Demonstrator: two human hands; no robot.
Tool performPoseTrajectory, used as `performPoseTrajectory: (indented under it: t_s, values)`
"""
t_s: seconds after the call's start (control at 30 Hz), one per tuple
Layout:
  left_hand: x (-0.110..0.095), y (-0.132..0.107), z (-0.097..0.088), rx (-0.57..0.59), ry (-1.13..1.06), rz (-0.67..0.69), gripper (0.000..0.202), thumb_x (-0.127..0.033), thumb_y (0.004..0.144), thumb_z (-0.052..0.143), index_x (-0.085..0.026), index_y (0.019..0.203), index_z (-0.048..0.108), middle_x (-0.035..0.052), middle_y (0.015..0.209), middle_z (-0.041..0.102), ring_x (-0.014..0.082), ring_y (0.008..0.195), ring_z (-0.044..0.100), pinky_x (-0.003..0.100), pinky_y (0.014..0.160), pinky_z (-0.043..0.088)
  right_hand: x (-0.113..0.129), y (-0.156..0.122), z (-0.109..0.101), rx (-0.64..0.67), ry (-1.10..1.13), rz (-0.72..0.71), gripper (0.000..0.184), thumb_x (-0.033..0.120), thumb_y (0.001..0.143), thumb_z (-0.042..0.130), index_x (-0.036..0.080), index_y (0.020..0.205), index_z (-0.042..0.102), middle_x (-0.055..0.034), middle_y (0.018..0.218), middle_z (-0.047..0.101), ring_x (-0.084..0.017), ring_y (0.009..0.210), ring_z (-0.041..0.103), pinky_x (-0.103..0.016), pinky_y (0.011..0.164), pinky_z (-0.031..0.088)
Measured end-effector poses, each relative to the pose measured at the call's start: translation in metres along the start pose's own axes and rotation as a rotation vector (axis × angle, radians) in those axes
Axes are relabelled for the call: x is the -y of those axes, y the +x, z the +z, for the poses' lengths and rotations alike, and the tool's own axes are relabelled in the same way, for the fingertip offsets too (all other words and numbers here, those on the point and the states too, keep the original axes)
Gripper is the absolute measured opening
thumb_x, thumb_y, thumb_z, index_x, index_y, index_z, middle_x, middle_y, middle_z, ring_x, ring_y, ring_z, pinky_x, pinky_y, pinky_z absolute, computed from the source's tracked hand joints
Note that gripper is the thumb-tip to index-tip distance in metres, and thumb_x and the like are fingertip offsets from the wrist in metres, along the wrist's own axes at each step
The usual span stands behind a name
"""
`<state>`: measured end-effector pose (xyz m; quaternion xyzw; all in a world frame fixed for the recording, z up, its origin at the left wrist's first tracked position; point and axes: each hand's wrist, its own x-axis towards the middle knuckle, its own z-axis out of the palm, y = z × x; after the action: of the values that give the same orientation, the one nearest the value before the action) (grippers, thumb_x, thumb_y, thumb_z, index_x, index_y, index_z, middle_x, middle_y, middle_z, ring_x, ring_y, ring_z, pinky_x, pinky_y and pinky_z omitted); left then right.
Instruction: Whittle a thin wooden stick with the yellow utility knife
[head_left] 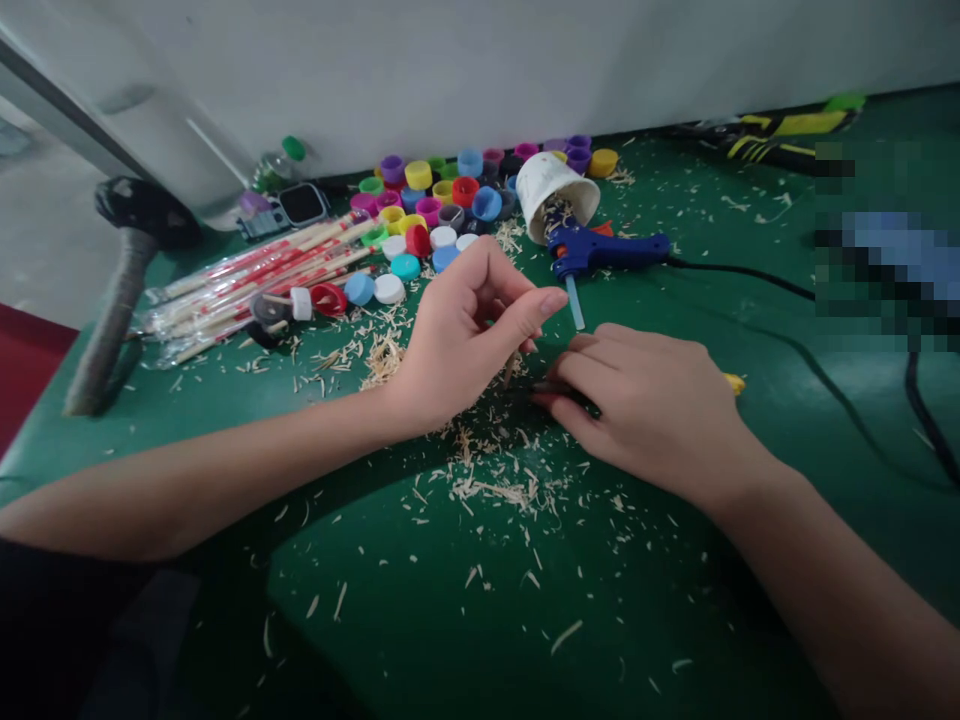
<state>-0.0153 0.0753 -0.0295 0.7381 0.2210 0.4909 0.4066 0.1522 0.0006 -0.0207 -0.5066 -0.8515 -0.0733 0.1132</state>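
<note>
My left hand (469, 335) is closed in a pinch above the table, thumb against the fingers. A short length of thin wooden stick (511, 370) shows just below its fingertips; the rest is hidden. Right beside it, my right hand (645, 400) is wrapped round a knife, mostly covered by the fingers. Its dark, narrow blade (552, 388) points left toward the stick, and a yellow end (736, 383) sticks out behind the hand. Pale wood shavings (510, 490) lie scattered under and around both hands.
Colourful bottle caps (465, 192) cluster at the back. A blue glue gun (611, 250) rests against a tipped white cup (555, 190), its cord (742, 268) running right. Wrapped wooden chopsticks (255, 275), a hammer (120, 300) and a watch (302, 205) lie left on the green table (420, 640).
</note>
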Motion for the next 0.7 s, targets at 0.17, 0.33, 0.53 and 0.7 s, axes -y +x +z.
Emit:
performPoseTrajectory:
  t_s: [0.17, 0.33, 0.53, 0.7]
  values:
    - [0.0065, 0.0008, -0.0005, -0.014, -0.039, -0.011, 0.023, -0.035, 0.083, 0.066, -0.020, 0.076, 0.049, -0.0039, 0.064, 0.056, 0.0064, 0.051, 0.058, 0.017, 0.042, 0.046, 0.0048, -0.0081, -0.0003, -0.118, -0.063, -0.031, 0.018, 0.025, 0.090, 0.050, 0.019, 0.076, 0.060, -0.0020, 0.071, 0.061, -0.017, 0.069, 0.051, -0.031, 0.057, 0.028]
    - [0.0091, 0.0014, -0.0002, -0.022, -0.058, -0.009, 0.023, -0.034, 0.083, 0.067, -0.020, 0.077, 0.049, -0.0049, 0.062, 0.054, 0.0063, 0.049, 0.058, 0.016, 0.040, 0.043, 0.0031, -0.0086, -0.0012, -0.145, -0.082, -0.040, 0.018, 0.024, 0.090, 0.050, 0.020, 0.076, 0.060, -0.0015, 0.069, 0.060, -0.017, 0.068, 0.049, -0.030, 0.057, 0.028]
    - [0.0099, 0.0019, -0.0013, -0.026, -0.043, -0.027, 0.024, -0.034, 0.083, 0.067, -0.020, 0.076, 0.048, -0.0054, 0.061, 0.054, 0.0056, 0.048, 0.057, 0.015, 0.040, 0.043, 0.0004, -0.0080, 0.0005, -0.142, -0.076, -0.073, 0.017, 0.024, 0.090, 0.051, 0.019, 0.075, 0.059, -0.0006, 0.069, 0.059, -0.017, 0.069, 0.049, -0.030, 0.057, 0.029]
    - [0.0029, 0.0013, -0.0011, -0.020, 0.049, -0.116, 0.026, -0.039, 0.083, 0.065, -0.020, 0.077, 0.048, -0.0053, 0.061, 0.056, 0.0054, 0.050, 0.059, 0.015, 0.040, 0.045, 0.0014, -0.0046, 0.0006, -0.115, -0.058, -0.056, 0.018, 0.023, 0.090, 0.051, 0.019, 0.074, 0.059, -0.0012, 0.069, 0.060, -0.017, 0.069, 0.049, -0.030, 0.056, 0.027]
